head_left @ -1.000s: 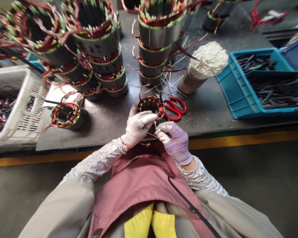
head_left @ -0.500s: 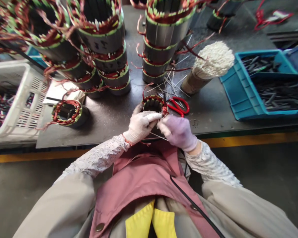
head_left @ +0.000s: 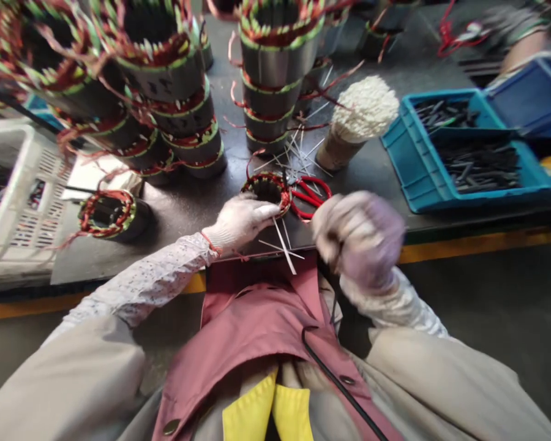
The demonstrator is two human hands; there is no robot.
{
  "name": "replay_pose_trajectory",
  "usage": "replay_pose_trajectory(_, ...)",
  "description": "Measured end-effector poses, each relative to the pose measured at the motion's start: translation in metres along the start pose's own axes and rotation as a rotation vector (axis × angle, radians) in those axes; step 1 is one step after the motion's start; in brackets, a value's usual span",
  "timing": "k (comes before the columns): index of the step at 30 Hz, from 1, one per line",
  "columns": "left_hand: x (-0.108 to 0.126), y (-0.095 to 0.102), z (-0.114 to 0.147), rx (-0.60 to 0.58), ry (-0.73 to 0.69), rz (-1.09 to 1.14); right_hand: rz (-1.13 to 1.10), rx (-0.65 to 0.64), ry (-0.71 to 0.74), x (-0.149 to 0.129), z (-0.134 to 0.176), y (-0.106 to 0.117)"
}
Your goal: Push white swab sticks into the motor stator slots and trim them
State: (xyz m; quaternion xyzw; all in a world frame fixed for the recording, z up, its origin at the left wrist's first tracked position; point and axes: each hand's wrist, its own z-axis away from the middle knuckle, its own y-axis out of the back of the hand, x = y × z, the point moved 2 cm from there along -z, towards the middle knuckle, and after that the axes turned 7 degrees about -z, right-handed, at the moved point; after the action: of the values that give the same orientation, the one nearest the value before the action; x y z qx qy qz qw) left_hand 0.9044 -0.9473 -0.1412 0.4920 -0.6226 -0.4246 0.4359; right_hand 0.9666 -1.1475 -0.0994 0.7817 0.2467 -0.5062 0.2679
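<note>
Wound core: The small wound core (head_left: 267, 184) is seated on the desk (head_left: 193, 208) near its front edge, its near rim gripped by the left hand (head_left: 241, 220), fingers laid across it.
Right hand: The right hand (head_left: 360, 239), pressed beside the left half a second ago, has been drawn off to the core's right; it is blurred, fingers seemingly curled, and whether anything is held cannot be told.
White strip: A white strip (head_left: 284, 246) has been left exposed, run from the core's near rim toward the desk's edge, its upper end met by the left fingertips.
Pause at the rim: Two-handed work appears to have been broken off, the core steadied by one hand alone.
Co-worker's hand: A co-worker's hand (head_left: 517, 30), gloved, has been brought into view far beyond the core, to its right.
Tight sides: The core is closely flanked at right by red scissors (head_left: 311, 198); loose sticks (head_left: 298, 153) are strewn behind it, before a stack of cores (head_left: 275, 67).
Room to move: Little desk is left in front of the core; wider room is offered leftward to a lone core (head_left: 140, 220) and rightward, past the scissors, to a blue bin (head_left: 401, 165).
</note>
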Motion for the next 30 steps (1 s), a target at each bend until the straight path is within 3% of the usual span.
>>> replay_pose_trajectory(3, 0.0, -0.001, 0.0, 0.038, -0.028, 0.012, 0.212, 0.162, 0.174, 0.018, -0.014, 0.022)
replay_pose_trajectory(8, -0.002, -0.004, 0.006, 0.111, -0.055, 0.015, 0.662, -0.196, 0.428, 0.056, -0.01, -0.005)
replay_pose_trajectory(10, -0.001, -0.003, 0.006, 0.116, -0.063, 0.004, 0.724, -0.238, 0.487, 0.061, -0.015, -0.018)
replay_pose_trajectory(12, 0.002, -0.001, 0.004, 0.108, -0.06, -0.022, 0.702, -0.215, 0.474, 0.061, -0.032, -0.029)
replay_pose_trajectory(16, 0.017, 0.003, 0.001, 0.027, 0.012, -0.14, 0.636, -0.156, 0.23, 0.064, -0.076, -0.038)
replay_pose_trajectory(19, 0.023, 0.012, 0.006, -0.03, 0.018, -0.217, 0.512, -0.168, 0.217, 0.065, -0.096, -0.015)
replay_pose_trajectory(21, 0.015, 0.021, 0.009, -0.065, 0.011, -0.287, 0.498, 0.029, 0.302, 0.063, -0.106, 0.02)
replay_pose_trajectory(23, -0.004, 0.029, 0.009, -0.136, -0.024, -0.297, 0.648, 0.346, 0.306, 0.063, -0.117, 0.058)
replay_pose_trajectory(24, -0.015, 0.031, 0.008, -0.179, -0.07, -0.25, 0.754, 0.419, 0.278, 0.064, -0.123, 0.072)
replay_pose_trajectory(27, -0.044, 0.029, 0.003, -0.168, -0.256, -0.017, 0.9, 0.405, 0.236, 0.074, -0.142, 0.09)
replay_pose_trajectory(30, -0.05, 0.019, 0.005, -0.032, -0.29, 0.122, 0.758, 0.417, 0.345, 0.075, -0.152, 0.091)
